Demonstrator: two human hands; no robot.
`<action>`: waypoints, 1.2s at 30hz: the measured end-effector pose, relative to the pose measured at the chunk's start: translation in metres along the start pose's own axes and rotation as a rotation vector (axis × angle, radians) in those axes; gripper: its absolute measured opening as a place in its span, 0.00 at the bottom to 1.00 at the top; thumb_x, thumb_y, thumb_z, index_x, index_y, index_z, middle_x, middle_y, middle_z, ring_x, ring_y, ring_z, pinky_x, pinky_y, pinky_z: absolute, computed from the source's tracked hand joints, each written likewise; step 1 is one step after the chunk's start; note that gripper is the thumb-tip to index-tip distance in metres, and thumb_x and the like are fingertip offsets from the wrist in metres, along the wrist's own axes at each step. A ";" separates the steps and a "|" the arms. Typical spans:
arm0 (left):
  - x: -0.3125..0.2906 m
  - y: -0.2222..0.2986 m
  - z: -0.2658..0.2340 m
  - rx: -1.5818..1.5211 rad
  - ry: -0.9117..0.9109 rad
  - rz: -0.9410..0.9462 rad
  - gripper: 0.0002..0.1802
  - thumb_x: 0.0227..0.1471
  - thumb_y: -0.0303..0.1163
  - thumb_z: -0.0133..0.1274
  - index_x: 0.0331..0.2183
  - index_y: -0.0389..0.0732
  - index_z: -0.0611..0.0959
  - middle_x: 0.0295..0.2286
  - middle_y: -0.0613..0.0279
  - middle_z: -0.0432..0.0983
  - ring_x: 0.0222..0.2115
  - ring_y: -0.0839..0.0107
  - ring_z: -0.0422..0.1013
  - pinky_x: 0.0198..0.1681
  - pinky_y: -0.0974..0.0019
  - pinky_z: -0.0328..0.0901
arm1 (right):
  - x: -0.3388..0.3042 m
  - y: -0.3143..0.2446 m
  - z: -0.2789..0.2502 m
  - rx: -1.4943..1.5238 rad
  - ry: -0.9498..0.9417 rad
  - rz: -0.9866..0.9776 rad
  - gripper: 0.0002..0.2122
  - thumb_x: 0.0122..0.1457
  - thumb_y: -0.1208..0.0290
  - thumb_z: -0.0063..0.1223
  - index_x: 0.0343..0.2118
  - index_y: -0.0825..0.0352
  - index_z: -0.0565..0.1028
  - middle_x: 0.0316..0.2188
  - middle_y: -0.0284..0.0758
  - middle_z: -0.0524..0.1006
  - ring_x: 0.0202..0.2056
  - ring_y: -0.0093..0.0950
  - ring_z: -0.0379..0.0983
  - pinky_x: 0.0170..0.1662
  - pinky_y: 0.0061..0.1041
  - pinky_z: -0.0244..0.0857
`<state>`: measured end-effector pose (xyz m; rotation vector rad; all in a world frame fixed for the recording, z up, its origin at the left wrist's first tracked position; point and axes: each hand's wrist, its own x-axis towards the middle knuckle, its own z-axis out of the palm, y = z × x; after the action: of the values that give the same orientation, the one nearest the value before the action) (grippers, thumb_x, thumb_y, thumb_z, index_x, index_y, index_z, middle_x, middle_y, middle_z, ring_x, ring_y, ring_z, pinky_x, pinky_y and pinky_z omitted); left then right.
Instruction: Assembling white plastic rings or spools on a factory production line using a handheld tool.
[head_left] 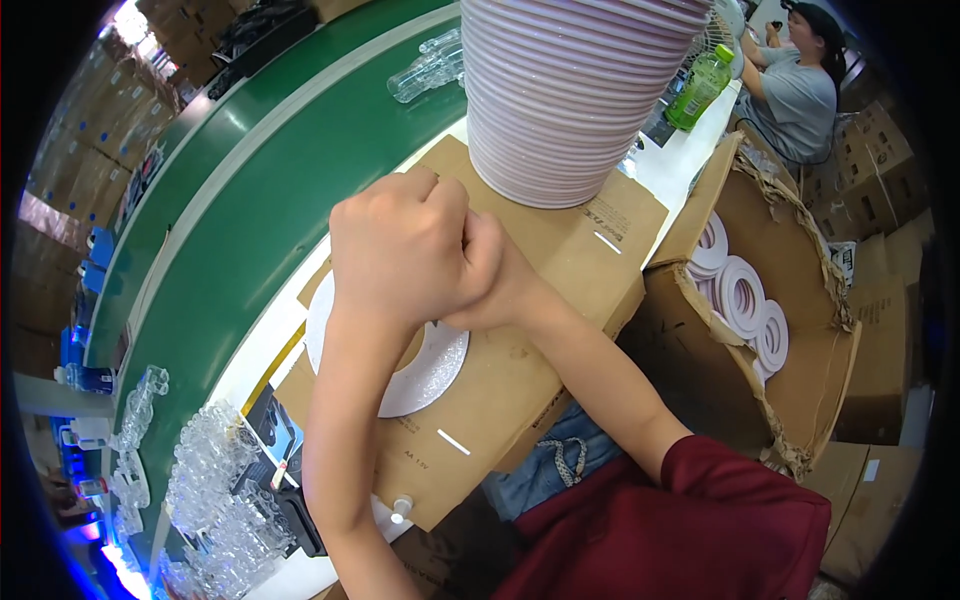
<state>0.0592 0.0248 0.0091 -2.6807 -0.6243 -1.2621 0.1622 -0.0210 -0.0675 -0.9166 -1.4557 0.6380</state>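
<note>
A small white cylindrical piece (401, 506) stands at the near end of a brown cardboard box (520, 395). The glittery white ring (440, 372) lies flat on top of this box, beneath the hands and partly covered by the left forearm. The left hand (395, 240) is curled into a fist above the far side of the ring. The right hand (500, 275) meets it from the right and is partly hidden behind it; whether either holds an object cannot be told.

Clear plastic pieces (215, 480) are heaped at the left on the white desk (310, 575). To the right, an open carton (835, 385) contains loose white rings (741, 297). Beyond the hands, a tall, tapering stack of pinkish-white rings (580, 100) stands on the box. A green conveyor belt (260, 240) runs along the far left side. Farther off are a green bottle (700, 88) and a person in grey (805, 105).
</note>
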 end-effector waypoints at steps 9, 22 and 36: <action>-0.002 0.011 0.003 -0.028 0.034 0.039 0.11 0.33 0.29 0.53 0.10 0.40 0.68 0.10 0.60 0.61 0.10 0.64 0.60 0.13 0.63 0.56 | -0.011 -0.007 -0.017 -0.101 -0.032 0.023 0.09 0.40 0.75 0.60 0.22 0.69 0.69 0.18 0.36 0.75 0.21 0.26 0.71 0.24 0.26 0.65; -0.004 0.008 0.012 -0.030 0.027 0.045 0.14 0.33 0.34 0.57 0.09 0.41 0.70 0.09 0.62 0.62 0.08 0.64 0.63 0.12 0.63 0.58 | -0.010 -0.008 -0.019 -0.103 -0.061 0.007 0.10 0.40 0.75 0.63 0.22 0.70 0.70 0.17 0.35 0.76 0.21 0.23 0.73 0.25 0.25 0.67; -0.003 0.013 0.006 -0.063 0.031 0.036 0.11 0.33 0.29 0.52 0.10 0.40 0.67 0.10 0.60 0.58 0.10 0.64 0.57 0.13 0.63 0.55 | -0.008 -0.013 -0.023 -0.211 -0.101 -0.026 0.08 0.39 0.77 0.59 0.17 0.70 0.68 0.15 0.38 0.74 0.18 0.34 0.71 0.23 0.28 0.65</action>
<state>0.0672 0.0139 0.0034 -2.7044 -0.5393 -1.3327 0.1824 -0.0381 -0.0589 -1.0390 -1.6460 0.5245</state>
